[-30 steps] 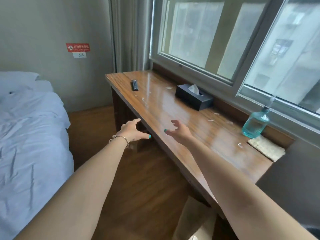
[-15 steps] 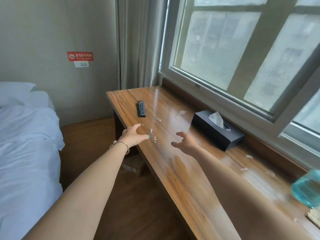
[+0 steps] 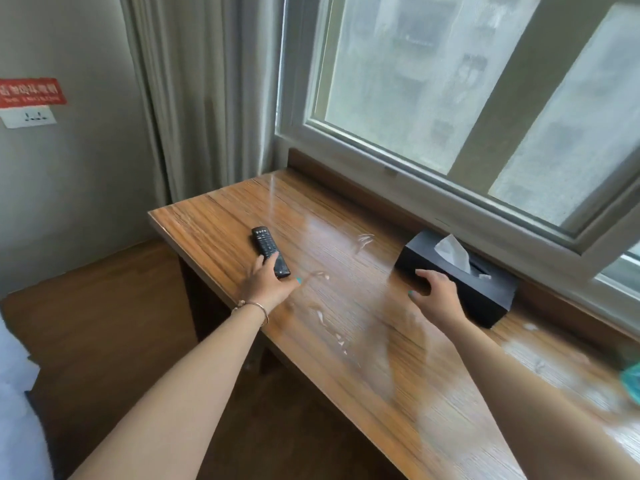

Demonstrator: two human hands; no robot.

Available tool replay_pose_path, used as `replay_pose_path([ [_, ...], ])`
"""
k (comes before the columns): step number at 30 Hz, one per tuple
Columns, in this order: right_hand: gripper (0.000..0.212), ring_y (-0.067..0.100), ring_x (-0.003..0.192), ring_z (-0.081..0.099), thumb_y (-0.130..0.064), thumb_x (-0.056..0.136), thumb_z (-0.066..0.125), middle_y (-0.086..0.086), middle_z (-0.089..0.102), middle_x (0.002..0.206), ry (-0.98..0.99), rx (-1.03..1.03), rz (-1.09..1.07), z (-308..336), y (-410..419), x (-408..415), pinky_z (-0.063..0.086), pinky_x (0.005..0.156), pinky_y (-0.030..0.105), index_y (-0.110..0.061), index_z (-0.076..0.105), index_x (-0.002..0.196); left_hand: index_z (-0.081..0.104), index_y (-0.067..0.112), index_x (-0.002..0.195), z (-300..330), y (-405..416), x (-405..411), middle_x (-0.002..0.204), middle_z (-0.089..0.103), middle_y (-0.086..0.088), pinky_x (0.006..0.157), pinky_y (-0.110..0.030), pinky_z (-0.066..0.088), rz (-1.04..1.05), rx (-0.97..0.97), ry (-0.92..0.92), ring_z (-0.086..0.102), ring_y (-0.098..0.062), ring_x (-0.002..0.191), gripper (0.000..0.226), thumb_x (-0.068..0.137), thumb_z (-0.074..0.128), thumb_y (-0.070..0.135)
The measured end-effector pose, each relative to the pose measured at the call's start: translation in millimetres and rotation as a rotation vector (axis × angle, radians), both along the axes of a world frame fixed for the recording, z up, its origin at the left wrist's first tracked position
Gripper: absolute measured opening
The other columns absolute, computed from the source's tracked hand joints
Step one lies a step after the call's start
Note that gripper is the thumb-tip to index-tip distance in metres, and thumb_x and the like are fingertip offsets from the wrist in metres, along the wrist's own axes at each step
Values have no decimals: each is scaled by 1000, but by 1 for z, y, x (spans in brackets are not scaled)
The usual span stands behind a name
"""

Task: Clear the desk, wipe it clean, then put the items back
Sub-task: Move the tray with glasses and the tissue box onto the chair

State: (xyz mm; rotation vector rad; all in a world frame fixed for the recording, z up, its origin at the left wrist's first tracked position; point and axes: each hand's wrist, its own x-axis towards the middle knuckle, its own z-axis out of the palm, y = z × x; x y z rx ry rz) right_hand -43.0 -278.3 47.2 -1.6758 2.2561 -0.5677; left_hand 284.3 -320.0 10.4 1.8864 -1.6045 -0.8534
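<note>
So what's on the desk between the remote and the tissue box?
In the head view, only bare wet desk with smears and small whitish scraps lies between remote and tissue box.

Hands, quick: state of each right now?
Left hand: on the remote, grip not clear.
Right hand: open, at the tissue box, holding nothing.

Hotel-style bedroom — bed (image 3: 17, 393), window desk (image 3: 398, 341), curtain (image 3: 207, 98), wall notice (image 3: 31, 92)

Grey curtain (image 3: 194, 98), window (image 3: 450, 98), wood floor (image 3: 104, 306)
</note>
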Motion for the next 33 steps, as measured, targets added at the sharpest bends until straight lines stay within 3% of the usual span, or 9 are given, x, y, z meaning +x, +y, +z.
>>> replay_pose_path([
  [6,67,29,145,16,-39,88,67,1,25,158,204,162,-142,10,-12,-49,32,111,52,-34,36,147,36,30,147,-21,-52,-3,162,11,-6,115,-40,20,-85,-42,-220,16,-27,146,76,82,66,55],
  [9,73,29,147,13,-48,87,65,-1,18,161,219,230,-181,6,-27,-68,23,115,52,-35,29,150,66,15,108,-25,-64,-8,152,34,-12,106,-38,37,-16,-176,-62,38,-32,135,32,80,75,29],
  [11,75,28,148,14,-52,87,63,-1,21,161,237,243,-208,1,-32,-76,17,116,53,-35,26,150,66,11,87,-19,-69,-9,132,52,-11,90,-35,46,-9,-233,-9,55,-32,116,12,77,74,9],
  [15,65,28,140,32,-54,90,58,3,44,147,326,197,-226,-4,-29,-78,19,116,49,-34,33,147,69,10,99,-5,-72,-9,127,56,-9,91,-30,45,-107,-239,41,58,-27,111,33,67,76,4],
  [19,58,23,111,57,-65,85,56,0,65,117,357,89,-225,-4,-7,-64,33,104,38,-36,49,134,67,14,117,11,-69,-32,109,70,-7,87,-29,51,-144,-177,204,65,-21,99,49,69,72,8],
  [23,54,16,96,56,-70,80,58,-10,67,112,302,69,-263,1,31,-34,30,100,33,-42,53,127,72,17,112,21,-51,-79,108,73,-2,88,-17,48,-257,-241,321,68,-12,98,43,69,71,14],
  [26,54,13,83,40,-68,77,64,-11,69,108,262,81,-322,5,69,-17,30,103,34,-43,56,124,75,17,106,25,-24,-118,114,71,-1,86,-4,43,-358,-239,395,65,-2,98,32,74,76,11],
  [31,51,17,109,54,-64,68,74,-22,54,72,146,56,-450,8,151,-7,22,109,27,-45,61,114,76,21,105,17,48,-161,115,70,4,83,0,41,-429,-144,468,64,4,95,30,76,78,16],
  [33,52,18,125,46,-64,66,76,-19,62,79,99,43,-504,7,185,-8,17,110,24,-47,61,114,75,23,105,15,82,-170,115,70,6,86,-8,46,-422,-133,487,65,2,96,30,76,78,16],
])
